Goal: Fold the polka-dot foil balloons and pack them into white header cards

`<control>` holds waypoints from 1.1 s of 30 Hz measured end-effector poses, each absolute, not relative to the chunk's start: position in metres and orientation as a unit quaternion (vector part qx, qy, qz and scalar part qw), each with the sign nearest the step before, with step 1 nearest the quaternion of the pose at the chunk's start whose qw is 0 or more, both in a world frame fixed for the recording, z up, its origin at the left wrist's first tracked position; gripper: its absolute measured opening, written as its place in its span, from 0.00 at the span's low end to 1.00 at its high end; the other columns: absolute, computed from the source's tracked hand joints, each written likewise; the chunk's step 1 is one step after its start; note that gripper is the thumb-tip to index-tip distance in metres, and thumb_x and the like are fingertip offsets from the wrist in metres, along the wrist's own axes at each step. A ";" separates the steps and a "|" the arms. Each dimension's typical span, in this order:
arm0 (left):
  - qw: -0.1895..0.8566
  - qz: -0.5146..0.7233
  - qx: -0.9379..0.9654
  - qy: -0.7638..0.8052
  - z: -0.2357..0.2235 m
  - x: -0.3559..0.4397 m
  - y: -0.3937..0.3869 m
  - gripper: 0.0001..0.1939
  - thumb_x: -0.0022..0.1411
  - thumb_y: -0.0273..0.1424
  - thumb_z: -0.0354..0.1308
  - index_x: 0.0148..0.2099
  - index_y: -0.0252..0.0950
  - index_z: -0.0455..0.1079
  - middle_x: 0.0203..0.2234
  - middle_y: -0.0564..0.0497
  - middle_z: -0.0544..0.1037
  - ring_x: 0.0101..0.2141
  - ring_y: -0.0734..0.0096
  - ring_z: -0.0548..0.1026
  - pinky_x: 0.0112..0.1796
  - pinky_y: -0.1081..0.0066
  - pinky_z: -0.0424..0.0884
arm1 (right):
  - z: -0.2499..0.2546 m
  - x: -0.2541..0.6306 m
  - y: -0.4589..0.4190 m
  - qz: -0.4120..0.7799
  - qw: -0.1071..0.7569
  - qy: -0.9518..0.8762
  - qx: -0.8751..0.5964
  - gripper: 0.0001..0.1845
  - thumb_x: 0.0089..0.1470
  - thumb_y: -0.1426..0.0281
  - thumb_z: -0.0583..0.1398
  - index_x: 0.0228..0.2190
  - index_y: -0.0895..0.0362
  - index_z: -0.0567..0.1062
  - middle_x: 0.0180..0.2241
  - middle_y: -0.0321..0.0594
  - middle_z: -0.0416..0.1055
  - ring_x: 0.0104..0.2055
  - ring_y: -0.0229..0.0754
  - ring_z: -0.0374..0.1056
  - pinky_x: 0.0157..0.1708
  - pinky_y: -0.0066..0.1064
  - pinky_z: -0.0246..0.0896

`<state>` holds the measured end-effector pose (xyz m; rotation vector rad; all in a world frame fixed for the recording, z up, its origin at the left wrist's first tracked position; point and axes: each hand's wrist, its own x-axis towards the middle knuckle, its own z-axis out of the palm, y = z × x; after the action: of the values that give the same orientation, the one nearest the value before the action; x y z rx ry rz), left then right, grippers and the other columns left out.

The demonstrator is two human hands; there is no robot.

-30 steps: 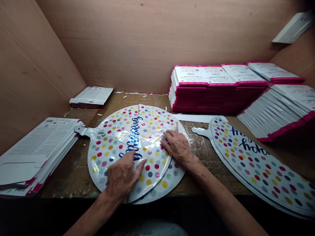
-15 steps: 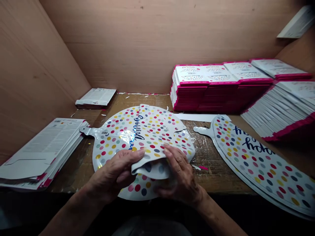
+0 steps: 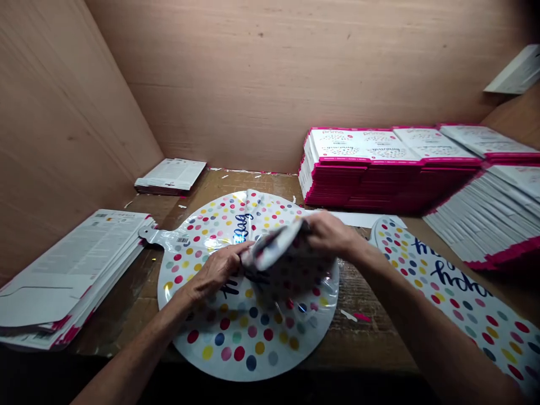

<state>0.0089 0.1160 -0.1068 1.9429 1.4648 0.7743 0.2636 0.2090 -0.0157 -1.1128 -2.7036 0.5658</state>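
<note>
Two firm pinches: our left hand point(image 3: 217, 271) and right hand point(image 3: 329, 233) both grasp the folded flap point(image 3: 276, 244) of the dotted foil balloon point(image 3: 248, 337), and we keep it lying straight.

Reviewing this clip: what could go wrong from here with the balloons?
The doubled-over part of the foil balloon, between the left hand and right hand, could take sharp creases. The second balloon overhangs the wooden table's front edge, so it might slide off.
</note>
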 end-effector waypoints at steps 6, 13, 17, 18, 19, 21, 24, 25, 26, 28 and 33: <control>0.220 0.298 0.532 0.761 -0.100 0.027 0.138 0.15 0.61 0.43 0.53 0.33 0.38 0.72 0.21 0.55 0.74 0.28 0.66 0.73 0.30 0.71 0.63 | -0.030 0.256 0.272 0.365 0.263 -0.759 -0.471 0.25 0.53 0.50 0.59 0.34 0.61 0.77 0.28 0.39 0.74 0.29 0.40 0.69 0.28 0.28 0.62; 0.219 0.301 0.481 0.793 -0.110 0.027 0.160 0.10 0.58 0.34 0.57 0.41 0.38 0.74 0.28 0.53 0.80 0.33 0.65 0.77 0.35 0.70 0.67 | -0.130 0.331 0.230 0.400 0.453 -0.618 -0.503 0.33 0.42 0.47 0.67 0.43 0.57 0.76 0.40 0.46 0.77 0.41 0.48 0.73 0.39 0.37 0.69; 0.213 0.302 0.481 0.795 -0.111 0.026 0.161 0.12 0.58 0.34 0.57 0.43 0.36 0.74 0.29 0.51 0.81 0.34 0.65 0.78 0.36 0.70 0.68 | -0.141 0.325 0.235 0.318 0.480 -0.599 -0.557 0.29 0.47 0.45 0.62 0.34 0.59 0.77 0.30 0.42 0.76 0.31 0.44 0.70 0.33 0.35 0.67; 0.215 0.302 0.481 0.794 -0.111 0.026 0.161 0.12 0.58 0.35 0.58 0.43 0.36 0.74 0.29 0.51 0.81 0.33 0.65 0.78 0.36 0.70 0.69 | -0.139 0.322 0.236 0.315 0.496 -0.590 -0.554 0.30 0.49 0.45 0.60 0.37 0.60 0.77 0.30 0.42 0.76 0.31 0.43 0.70 0.32 0.34 0.67; 0.216 0.303 0.482 0.794 -0.111 0.026 0.161 0.12 0.58 0.35 0.58 0.43 0.36 0.73 0.29 0.51 0.81 0.33 0.65 0.78 0.36 0.70 0.69 | -0.137 0.320 0.237 0.320 0.512 -0.583 -0.543 0.32 0.51 0.45 0.58 0.42 0.60 0.75 0.32 0.42 0.76 0.31 0.43 0.71 0.32 0.34 0.67; 0.216 0.305 0.482 0.793 -0.111 0.026 0.161 0.13 0.58 0.35 0.57 0.43 0.35 0.73 0.29 0.51 0.81 0.33 0.65 0.78 0.35 0.70 0.69 | -0.135 0.317 0.232 0.332 0.528 -0.588 -0.516 0.36 0.53 0.46 0.58 0.52 0.60 0.69 0.36 0.44 0.76 0.35 0.44 0.72 0.35 0.34 0.68; 0.206 0.304 0.488 0.792 -0.113 0.025 0.162 0.13 0.59 0.35 0.56 0.44 0.34 0.73 0.29 0.50 0.81 0.34 0.64 0.79 0.35 0.70 0.70 | -0.138 0.315 0.224 0.306 0.488 -0.626 -0.526 0.33 0.54 0.49 0.58 0.53 0.60 0.69 0.38 0.45 0.77 0.38 0.46 0.73 0.38 0.34 0.67; 0.202 0.301 0.493 0.790 -0.113 0.025 0.162 0.13 0.59 0.35 0.56 0.44 0.34 0.73 0.29 0.50 0.81 0.34 0.64 0.79 0.36 0.70 0.70 | -0.138 0.315 0.224 0.278 0.467 -0.637 -0.547 0.30 0.56 0.50 0.57 0.51 0.60 0.71 0.38 0.45 0.77 0.38 0.46 0.73 0.38 0.34 0.66; 0.199 0.297 0.500 0.789 -0.113 0.025 0.161 0.13 0.59 0.36 0.56 0.44 0.34 0.73 0.29 0.50 0.81 0.34 0.64 0.79 0.36 0.70 0.71 | -0.138 0.315 0.226 0.243 0.441 -0.648 -0.571 0.28 0.58 0.52 0.55 0.49 0.59 0.72 0.37 0.45 0.77 0.37 0.46 0.73 0.38 0.35 0.66; 0.192 0.285 0.515 0.785 -0.111 0.027 0.160 0.14 0.59 0.35 0.56 0.44 0.33 0.72 0.28 0.51 0.80 0.33 0.64 0.79 0.37 0.70 0.71 | -0.136 0.314 0.234 0.156 0.357 -0.680 -0.621 0.24 0.61 0.55 0.53 0.49 0.58 0.72 0.36 0.45 0.78 0.38 0.48 0.73 0.39 0.35 0.64; 0.091 0.261 0.558 0.782 -0.103 0.044 0.155 0.23 0.61 0.30 0.53 0.58 0.31 0.65 0.49 0.39 0.77 0.50 0.53 0.74 0.50 0.58 0.68 | -0.127 0.311 0.243 0.058 0.206 -0.725 -0.655 0.19 0.61 0.62 0.55 0.49 0.58 0.74 0.41 0.49 0.77 0.43 0.52 0.72 0.43 0.38 0.62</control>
<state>0.0437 0.1551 -0.1031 1.6587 2.3251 0.7766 0.3110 0.2428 -0.1270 -1.8245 -2.0191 0.1612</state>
